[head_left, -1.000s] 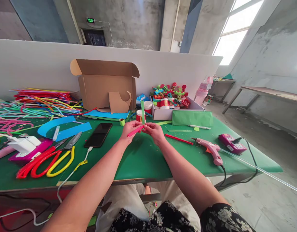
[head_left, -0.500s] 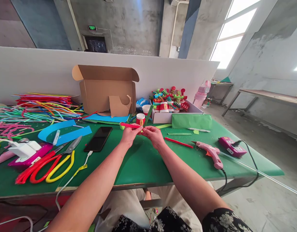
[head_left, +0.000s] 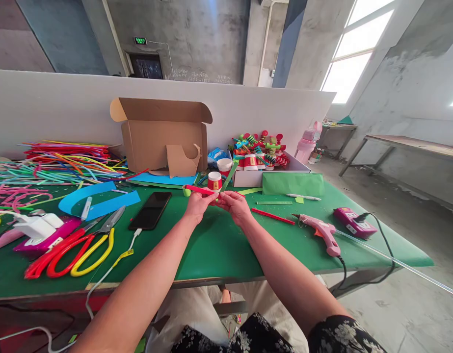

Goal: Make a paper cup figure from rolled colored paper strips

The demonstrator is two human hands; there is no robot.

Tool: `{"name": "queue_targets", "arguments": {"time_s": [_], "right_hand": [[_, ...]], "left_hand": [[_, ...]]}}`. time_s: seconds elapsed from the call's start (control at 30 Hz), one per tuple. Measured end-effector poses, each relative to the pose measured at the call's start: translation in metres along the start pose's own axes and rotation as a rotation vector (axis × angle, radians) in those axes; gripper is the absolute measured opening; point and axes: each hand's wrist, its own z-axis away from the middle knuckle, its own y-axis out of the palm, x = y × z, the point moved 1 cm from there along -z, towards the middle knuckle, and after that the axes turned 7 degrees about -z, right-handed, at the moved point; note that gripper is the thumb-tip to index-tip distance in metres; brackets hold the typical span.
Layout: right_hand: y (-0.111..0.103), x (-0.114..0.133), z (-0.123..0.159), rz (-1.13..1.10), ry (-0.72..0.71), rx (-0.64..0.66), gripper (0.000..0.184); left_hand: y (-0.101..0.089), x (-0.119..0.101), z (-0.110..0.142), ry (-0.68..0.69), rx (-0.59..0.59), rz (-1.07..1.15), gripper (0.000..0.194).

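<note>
In the head view, my left hand (head_left: pixel 196 205) is closed on a red strip (head_left: pixel 195 189) that points out to the left. My right hand (head_left: pixel 236 205) pinches a green strip (head_left: pixel 230 175), which slants up and to the right. The fingertips of both hands meet, and the ends of the strips are hidden there. Just beyond them a small red and white paper cup (head_left: pixel 215 182) stands upside down, with a second cup (head_left: pixel 224 165) behind it. A little green roll (head_left: pixel 186 191) lies left of the cup.
Scissors (head_left: pixel 101 240), a phone (head_left: pixel 151 211) and blue strips (head_left: pixel 87 196) lie to the left. A red stick (head_left: pixel 273 216), a pink glue gun (head_left: pixel 320 230) and green paper (head_left: pixel 292 184) are on the right. Behind stand a cardboard box (head_left: pixel 160 135) and a box of cup figures (head_left: pixel 270 176).
The red strip has swung up from pointing down-left to nearly level. The green strip has tilted from upright to the right. My head view has shifted slightly, and both hands keep their hold.
</note>
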Motion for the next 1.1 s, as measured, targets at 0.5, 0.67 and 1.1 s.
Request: {"name": "queue_targets", "arguments": {"time_s": [0.5,0.67,1.1], "right_hand": [[0.0023,0.0029,0.0022,0.156,-0.052,0.041,0.035],[-0.0022,0.0006,-0.0018,0.177,-0.054,0.026,0.033],[-0.0016,0.0017,0.0033,0.121,0.014,0.046,0.034]], "left_hand": [[-0.0061,0.0036,-0.0040,-0.045,0.021,-0.025,0.032],[-0.0059,0.0073,-0.0049,-0.070,0.044,-0.046,0.030],[-0.0055,0.0086,-0.0057,-0.076,0.053,0.017,0.049]]}}
